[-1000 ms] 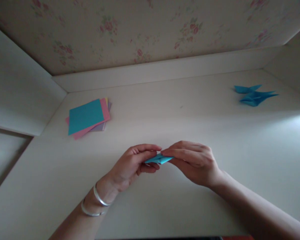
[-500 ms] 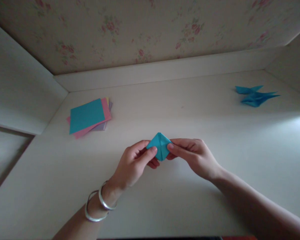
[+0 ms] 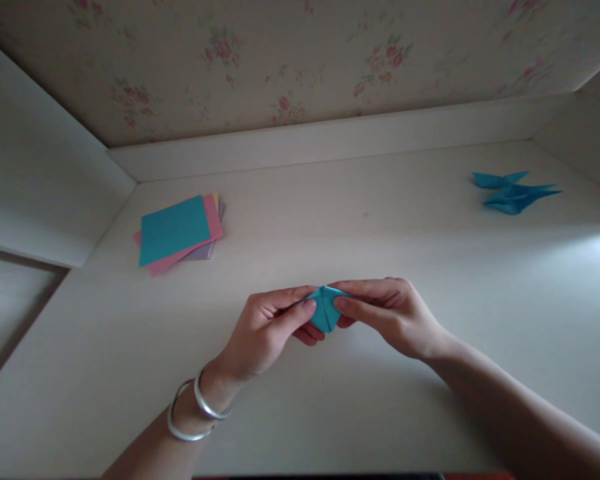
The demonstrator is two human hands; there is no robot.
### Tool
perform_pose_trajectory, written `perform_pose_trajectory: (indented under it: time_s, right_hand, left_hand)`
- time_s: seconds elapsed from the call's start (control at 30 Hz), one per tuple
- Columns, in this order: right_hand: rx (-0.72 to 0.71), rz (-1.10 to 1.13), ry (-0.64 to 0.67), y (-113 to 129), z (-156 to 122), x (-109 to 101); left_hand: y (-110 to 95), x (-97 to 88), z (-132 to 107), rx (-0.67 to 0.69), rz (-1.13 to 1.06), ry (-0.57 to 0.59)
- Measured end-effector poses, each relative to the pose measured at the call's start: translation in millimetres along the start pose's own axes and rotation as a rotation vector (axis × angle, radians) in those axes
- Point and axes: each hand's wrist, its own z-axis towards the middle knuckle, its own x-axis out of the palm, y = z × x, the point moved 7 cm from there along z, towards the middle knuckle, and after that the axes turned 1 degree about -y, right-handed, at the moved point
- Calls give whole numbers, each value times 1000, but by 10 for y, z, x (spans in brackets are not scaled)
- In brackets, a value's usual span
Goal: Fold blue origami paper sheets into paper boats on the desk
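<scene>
A small folded piece of blue paper [image 3: 325,310] is held just above the pale tabletop [image 3: 330,220], pinched from both sides. My left hand [image 3: 267,330], with two silver bangles on its wrist, grips the paper's left side between thumb and fingers. My right hand [image 3: 387,313] pinches the right side, its fingers pressed together over the top fold. Only the middle of the paper shows between the fingertips.
A stack of coloured square sheets [image 3: 179,232], blue on top with pink and purple beneath, lies at the back left. Folded blue paper shapes [image 3: 513,193] lie at the back right. A floral-papered wall [image 3: 300,60] and raised ledges bound the table.
The blue paper was held flat and edge-on, then lifted to show a diamond face; now it is lower and partly closed between the fingers. Both hands stayed close together.
</scene>
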Motion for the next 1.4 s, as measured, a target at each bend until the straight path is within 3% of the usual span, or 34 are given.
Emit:
perform_pose_trajectory:
  time_s: [0.13,0.3,0.43,0.53,0.7,0.83,0.93,1.0,1.13,1.27,1.4]
  right_hand:
    - [74,177,32,-88,-8,2]
    - [143,308,0,-170,-9,-45]
    - [166,342,23,-141,-10,-31]
    - [142,366,37,-97,-8,-24]
    - [2,316,105,16,-13,43]
    - [-55,50,-64,53,-12,4]
    - [-25,-159,-161,34,-8,-11]
    - [1,-249,-192,7,1,-21]
    - [110,-302,-222,-100,20,-91]
    - [186,-255,-162,-172,40,-104]
    - [194,-224,-96,-193,43,-49]
  left_hand:
    - [67,-33,1,-13,-159,-14]
    - [62,47,-22,-74,-206,117]
    - [4,102,-30,-42,-234,168]
    - [-16,97,-26,12,-216,143]
    - [-111,-3,-40,253,95,12]
    - [-322,20,-125,624,591,-142]
    - [-247,61,-68,505,744,-145]
    - [-161,87,-31,392,734,-92]
    - [-86,113,-13,314,695,-39]
    - [-65,127,-5,251,655,-5]
    - [-39,86,18,181,602,-47]
